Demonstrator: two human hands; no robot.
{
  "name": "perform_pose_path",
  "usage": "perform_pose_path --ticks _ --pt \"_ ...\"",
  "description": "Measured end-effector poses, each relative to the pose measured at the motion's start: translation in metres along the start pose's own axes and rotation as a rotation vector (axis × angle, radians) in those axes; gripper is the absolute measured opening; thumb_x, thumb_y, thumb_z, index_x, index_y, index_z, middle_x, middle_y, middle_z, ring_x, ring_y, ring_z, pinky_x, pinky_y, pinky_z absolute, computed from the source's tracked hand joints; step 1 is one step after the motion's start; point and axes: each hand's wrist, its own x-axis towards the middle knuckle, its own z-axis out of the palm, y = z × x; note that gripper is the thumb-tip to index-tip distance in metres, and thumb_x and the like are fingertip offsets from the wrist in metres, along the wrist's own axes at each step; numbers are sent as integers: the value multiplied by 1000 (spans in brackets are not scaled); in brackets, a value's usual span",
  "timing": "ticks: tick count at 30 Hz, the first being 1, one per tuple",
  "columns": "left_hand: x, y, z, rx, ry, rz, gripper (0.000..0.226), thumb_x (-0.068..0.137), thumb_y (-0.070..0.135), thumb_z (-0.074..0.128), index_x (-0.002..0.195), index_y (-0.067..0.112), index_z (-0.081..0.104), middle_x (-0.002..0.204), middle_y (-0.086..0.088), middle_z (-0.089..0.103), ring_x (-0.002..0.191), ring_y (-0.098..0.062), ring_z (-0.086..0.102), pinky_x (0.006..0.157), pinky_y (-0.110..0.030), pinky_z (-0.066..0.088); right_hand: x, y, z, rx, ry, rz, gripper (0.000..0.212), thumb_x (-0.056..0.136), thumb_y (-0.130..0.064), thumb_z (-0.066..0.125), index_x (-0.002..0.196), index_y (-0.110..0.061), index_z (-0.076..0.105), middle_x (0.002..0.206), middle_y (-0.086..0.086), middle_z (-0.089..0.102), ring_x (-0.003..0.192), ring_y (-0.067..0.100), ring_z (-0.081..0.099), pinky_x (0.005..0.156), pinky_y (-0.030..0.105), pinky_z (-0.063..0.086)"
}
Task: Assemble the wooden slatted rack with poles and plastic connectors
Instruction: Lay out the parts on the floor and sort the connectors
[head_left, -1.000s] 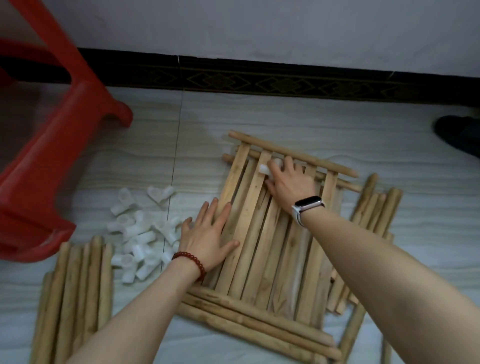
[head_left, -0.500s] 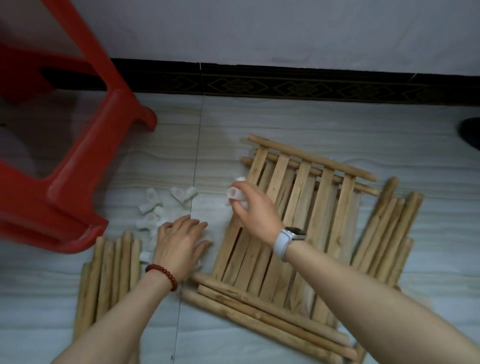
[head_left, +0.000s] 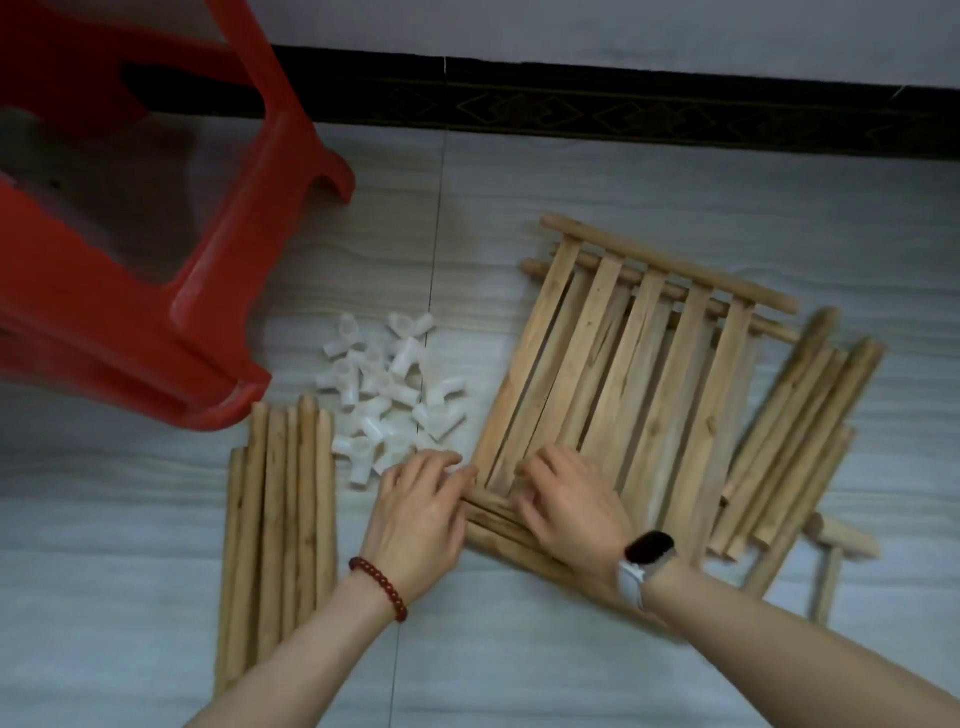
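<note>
Stacked wooden slatted panels (head_left: 623, 374) lie flat on the floor. My right hand (head_left: 566, 504) lies on their near left corner, fingers curled over the near rail. Just left of it, my left hand (head_left: 421, 514) is at that rail's left end. A bit of white connector (head_left: 458, 470) shows between its fingertips. A pile of white plastic connectors (head_left: 389, 395) lies left of the panels. One bundle of round poles (head_left: 280, 519) lies further left, another bundle of poles (head_left: 795, 447) on the right.
A red plastic stool (head_left: 130, 291) lies tipped at the upper left, close to the left poles. A small wooden mallet (head_left: 836, 540) lies at the right, beyond the right poles. A wall with a dark skirting (head_left: 623, 109) runs along the far side.
My right hand lifted a white connector off the far slats and came down to the near left corner. My left hand slid left, then to the rail's end.
</note>
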Motion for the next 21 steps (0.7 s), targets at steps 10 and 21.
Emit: perform_pose_path --ticks 10,21 --pt "8 1 16 362 -330 -54 43 92 48 43 129 27 45 126 2 52 134 -22 26 107 -52 -8 -39 3 17 -30 -228 180 31 97 -25 42 128 -20 42 128 1 42 112 26 42 86 40 40" --pt "-6 35 -29 -75 145 202 33 80 24 71 106 5 62 83 -6 62 75 -26 60 66 -35 46 -82 -14 -23 -159 92 215 17 95 -29 46 110 -21 48 122 4 39 79 20 49 65 32 44"
